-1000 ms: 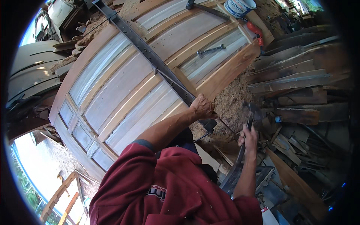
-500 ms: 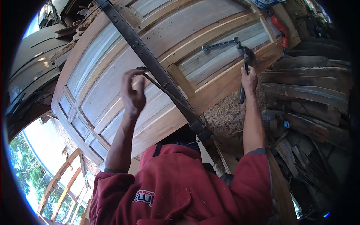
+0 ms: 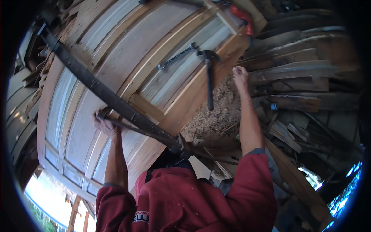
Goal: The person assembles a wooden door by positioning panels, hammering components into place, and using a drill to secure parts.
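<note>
A large panelled wooden door [image 3: 116, 58] lies below me, crossed by a long dark metal bar clamp [image 3: 87, 83]. My left hand [image 3: 104, 123] is closed round the hooked end of a thinner metal rod [image 3: 129, 127] that runs beside the clamp toward its near end. A claw hammer [image 3: 209, 79] rests on the door's right edge, its handle sticking out past the wood. My right hand [image 3: 241, 79] is raised to the right of the hammer, apart from it, with fingers curled and nothing visible in them. Beyond the hammer head lies a wrench [image 3: 176, 57].
A red-handled tool [image 3: 243, 17] sits at the door's far right corner. Wood shavings [image 3: 212, 108] are heaped beside the door. Stacked boards [image 3: 297, 69] and offcuts fill the right side, with a blue-capped bottle [image 3: 273, 106] among them.
My right hand has let go of the hammer, which now lies on the door edge. My left hand has closed on the rod's end. The whole view has turned and shifted.
</note>
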Tool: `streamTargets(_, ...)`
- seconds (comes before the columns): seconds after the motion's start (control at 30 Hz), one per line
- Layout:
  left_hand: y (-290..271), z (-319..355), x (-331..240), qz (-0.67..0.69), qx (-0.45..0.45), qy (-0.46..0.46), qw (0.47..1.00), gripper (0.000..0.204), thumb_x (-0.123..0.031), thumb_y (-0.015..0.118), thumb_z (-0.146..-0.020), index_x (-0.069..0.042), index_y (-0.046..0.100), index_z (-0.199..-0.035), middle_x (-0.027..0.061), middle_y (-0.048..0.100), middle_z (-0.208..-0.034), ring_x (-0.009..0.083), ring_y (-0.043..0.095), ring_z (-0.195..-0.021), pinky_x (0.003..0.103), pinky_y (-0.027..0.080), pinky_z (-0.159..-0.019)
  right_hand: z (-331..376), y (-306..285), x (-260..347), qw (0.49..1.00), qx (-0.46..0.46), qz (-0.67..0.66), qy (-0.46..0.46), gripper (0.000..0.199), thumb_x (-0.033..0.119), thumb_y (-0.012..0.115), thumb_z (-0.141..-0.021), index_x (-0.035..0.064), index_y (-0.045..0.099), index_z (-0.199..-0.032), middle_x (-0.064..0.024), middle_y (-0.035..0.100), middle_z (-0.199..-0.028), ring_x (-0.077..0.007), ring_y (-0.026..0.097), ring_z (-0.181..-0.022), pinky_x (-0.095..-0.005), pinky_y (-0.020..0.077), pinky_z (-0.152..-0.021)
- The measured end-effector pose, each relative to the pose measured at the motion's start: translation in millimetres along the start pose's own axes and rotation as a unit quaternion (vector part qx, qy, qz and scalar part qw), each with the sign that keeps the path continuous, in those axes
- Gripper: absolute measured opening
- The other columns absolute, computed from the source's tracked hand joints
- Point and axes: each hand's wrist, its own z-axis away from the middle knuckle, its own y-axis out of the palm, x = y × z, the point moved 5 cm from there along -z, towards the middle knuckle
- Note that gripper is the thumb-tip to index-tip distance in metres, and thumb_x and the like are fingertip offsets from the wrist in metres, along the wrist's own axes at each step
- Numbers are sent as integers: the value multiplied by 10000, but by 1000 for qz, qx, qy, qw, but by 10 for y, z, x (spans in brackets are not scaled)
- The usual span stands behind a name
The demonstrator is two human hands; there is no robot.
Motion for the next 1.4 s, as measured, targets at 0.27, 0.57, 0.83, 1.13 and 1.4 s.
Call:
streamTargets(0.27,214,27,22,-150,-40,42,987,452,-272,545,-901,-35,566,-1286,165,513,-1354,359,395,-1360,473,279,-1118,-1299,-306,913,976,-118,126,-136,506,366,675,-909,-13,605,-1238,-213,699,-1029,-342,676,-959,-429,511,-877)
streamTargets(0.57,-202,-385,-398,91,-126,37,987,252,-89,510,-831,2,609,-1044,182,569,-1080,363,524,-1098,440,415,-961,-3480,-307,401,933,-74,352,-27,864,682,419,-926,-65,552,-1339,-267,540,-1397,-399,510,-1315,-462,401,-1087)
streamTargets(0.83,41,-281,-86,36,-53,-33,997,286,-132,518,-915,-25,595,-1169,221,556,-1219,397,532,-1168,481,415,-1006,-4259,-342,-119,976,39,214,-7,476,409,699,-876,38,660,-1174,-188,686,-1100,-292,676,-999,-409,522,-852)
streamTargets(1.13,-28,-153,-17,43,-132,-77,987,314,-172,557,-907,-89,597,-1207,171,552,-1273,361,480,-1270,484,325,-1092,-3167,31,74,798,345,-445,214,509,255,717,-916,-85,486,-1216,-169,618,-1000,-212,658,-817,-338,608,-742)
streamTargets(1.4,-233,-122,-46,-15,-26,-127,991,483,-304,546,-887,-144,480,-1338,138,408,-1443,343,299,-1439,505,178,-1200,-1762,-132,574,765,191,-604,120,535,277,588,-1010,-81,403,-1360,-270,575,-1167,-243,652,-855,-326,603,-761)
